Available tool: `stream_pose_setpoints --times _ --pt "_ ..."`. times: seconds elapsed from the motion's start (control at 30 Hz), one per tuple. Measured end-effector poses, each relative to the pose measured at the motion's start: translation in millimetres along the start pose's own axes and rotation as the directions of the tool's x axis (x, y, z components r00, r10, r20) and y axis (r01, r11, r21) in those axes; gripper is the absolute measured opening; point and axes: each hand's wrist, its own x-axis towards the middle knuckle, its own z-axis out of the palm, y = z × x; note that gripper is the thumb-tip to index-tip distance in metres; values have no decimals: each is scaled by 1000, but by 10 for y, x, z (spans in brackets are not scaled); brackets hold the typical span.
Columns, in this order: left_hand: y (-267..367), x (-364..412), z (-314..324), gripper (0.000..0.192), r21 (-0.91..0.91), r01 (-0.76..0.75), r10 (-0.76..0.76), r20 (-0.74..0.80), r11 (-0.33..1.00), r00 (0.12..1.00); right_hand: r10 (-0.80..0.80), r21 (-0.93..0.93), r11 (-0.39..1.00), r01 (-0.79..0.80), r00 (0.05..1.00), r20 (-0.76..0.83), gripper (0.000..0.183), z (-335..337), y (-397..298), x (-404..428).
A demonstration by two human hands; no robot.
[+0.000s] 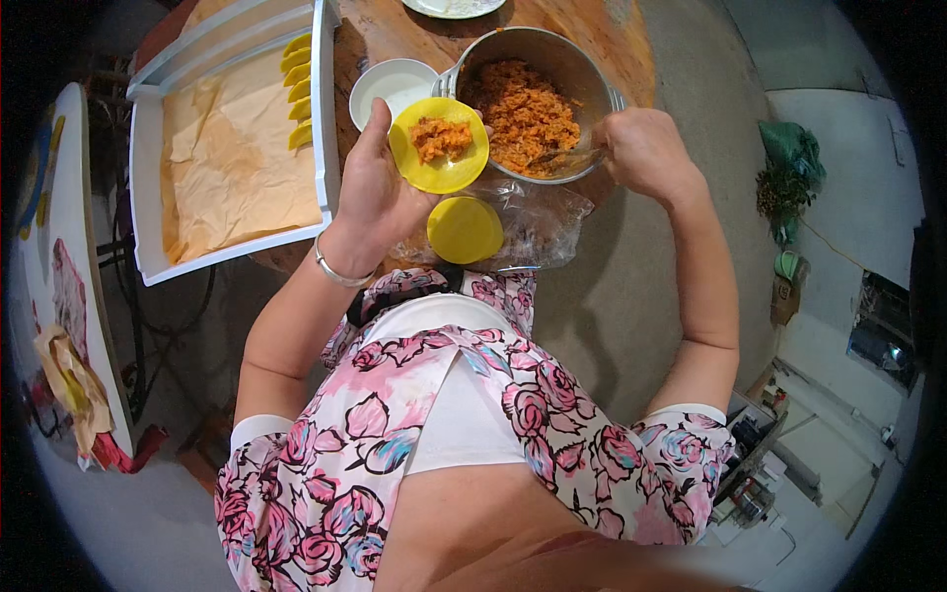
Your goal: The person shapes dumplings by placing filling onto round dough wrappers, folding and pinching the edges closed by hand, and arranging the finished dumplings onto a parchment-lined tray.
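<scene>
On the palm and fingers of my left hand (377,192) rests a round yellow dough wrapper (440,174), with a mound of orange filling (442,140) at its middle. My right hand (644,152) is closed at the right rim of a metal pot (534,41), gripping the end of a spoon (566,154) whose bowl lies in the pot. Chopped orange filling (529,111) covers much of the pot's bottom. Below the pot, a stack of yellow wrappers (464,231) sits on a clear plastic bag (551,229).
A white tray (323,111) lined with brown paper (237,163) stands left, with several folded yellow dumplings (299,89) along its right side. A white bowl (392,78) of pale liquid is behind my left hand. A plate (453,7) lies at the wooden table's (392,33) far side.
</scene>
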Motion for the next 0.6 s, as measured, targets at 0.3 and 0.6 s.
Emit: stream_pose_setpoints --times 0.3,0.6 --pt "11 7 -26 70 -8 24 -24 32 1000 999 -43 273 962 -15 978 203 18 -158 213 83" --pt "41 22 -32 68 7 4 -4 26 1000 1000 -208 768 640 -1 962 175 9 83 519 192"
